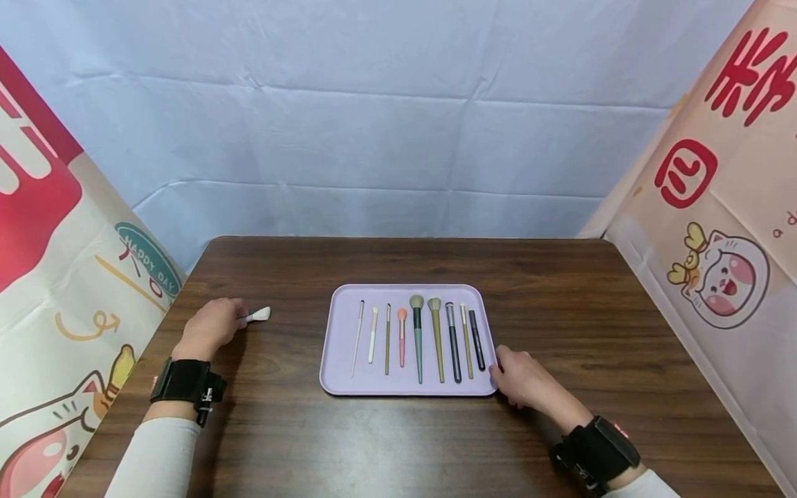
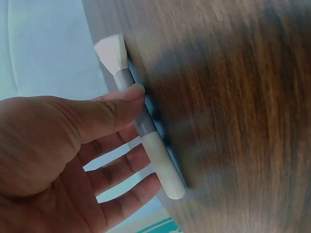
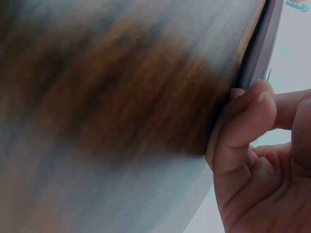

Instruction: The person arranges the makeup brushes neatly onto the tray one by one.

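My left hand [image 1: 214, 325] is at the left side of the table, pinching a makeup brush [image 1: 259, 315] between thumb and fingers. In the left wrist view this brush [image 2: 163, 167] has white bristles, a grey ferrule and a short cream handle, and lies close over the wood. At the near right corner of a lilac tray [image 1: 386, 387], my right hand [image 1: 526, 377] grips the rim. The right wrist view has its curled fingers [image 3: 243, 126] against the tray's outer wall [image 3: 260, 51]. Several makeup brushes lie side by side on the tray, among them a green one [image 1: 418, 339] and a pink one [image 1: 401, 339].
The dark wooden table [image 1: 386, 449] carries the tray near its middle. A pale blue cloth [image 1: 373, 138] hangs behind the far edge. Printed sheets with cartoon figures flank the left [image 1: 62, 311] and right [image 1: 716, 207] sides.
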Available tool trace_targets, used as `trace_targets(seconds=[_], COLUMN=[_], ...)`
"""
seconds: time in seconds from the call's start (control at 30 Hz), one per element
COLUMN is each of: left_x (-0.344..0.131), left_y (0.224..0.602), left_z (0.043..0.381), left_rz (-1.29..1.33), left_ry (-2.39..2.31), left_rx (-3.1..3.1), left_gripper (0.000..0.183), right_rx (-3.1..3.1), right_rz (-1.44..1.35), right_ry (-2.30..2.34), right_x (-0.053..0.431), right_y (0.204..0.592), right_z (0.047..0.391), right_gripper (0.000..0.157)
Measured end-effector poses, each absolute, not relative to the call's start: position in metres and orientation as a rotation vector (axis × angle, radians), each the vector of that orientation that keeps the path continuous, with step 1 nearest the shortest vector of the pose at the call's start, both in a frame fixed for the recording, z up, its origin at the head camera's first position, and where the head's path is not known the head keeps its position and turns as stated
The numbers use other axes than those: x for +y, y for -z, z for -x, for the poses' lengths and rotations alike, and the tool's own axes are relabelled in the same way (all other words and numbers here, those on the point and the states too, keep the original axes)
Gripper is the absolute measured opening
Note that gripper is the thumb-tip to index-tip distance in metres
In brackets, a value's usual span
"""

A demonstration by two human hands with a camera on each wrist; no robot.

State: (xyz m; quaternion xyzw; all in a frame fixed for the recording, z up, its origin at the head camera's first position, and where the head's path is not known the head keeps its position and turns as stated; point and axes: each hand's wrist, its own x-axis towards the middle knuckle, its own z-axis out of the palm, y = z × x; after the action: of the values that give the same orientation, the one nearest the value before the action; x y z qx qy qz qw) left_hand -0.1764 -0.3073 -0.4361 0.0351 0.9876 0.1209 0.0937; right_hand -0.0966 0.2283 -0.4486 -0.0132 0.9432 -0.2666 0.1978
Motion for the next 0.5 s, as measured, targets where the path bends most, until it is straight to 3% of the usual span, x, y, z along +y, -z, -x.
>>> trace_targets(seconds=[0.5], left_x=[-0.285], left_y=[0.420], left_z=[0.169], left_rz=[-0.113], left_ry=[-0.350], left_rx=[2.982], left_gripper=[0.011], right_rx=[2.645], right_rz=[0.051], right_ry=[0.736], right_x=[0.228], right_y=[0.448], right_z=[0.098], right_gripper=[0.011])
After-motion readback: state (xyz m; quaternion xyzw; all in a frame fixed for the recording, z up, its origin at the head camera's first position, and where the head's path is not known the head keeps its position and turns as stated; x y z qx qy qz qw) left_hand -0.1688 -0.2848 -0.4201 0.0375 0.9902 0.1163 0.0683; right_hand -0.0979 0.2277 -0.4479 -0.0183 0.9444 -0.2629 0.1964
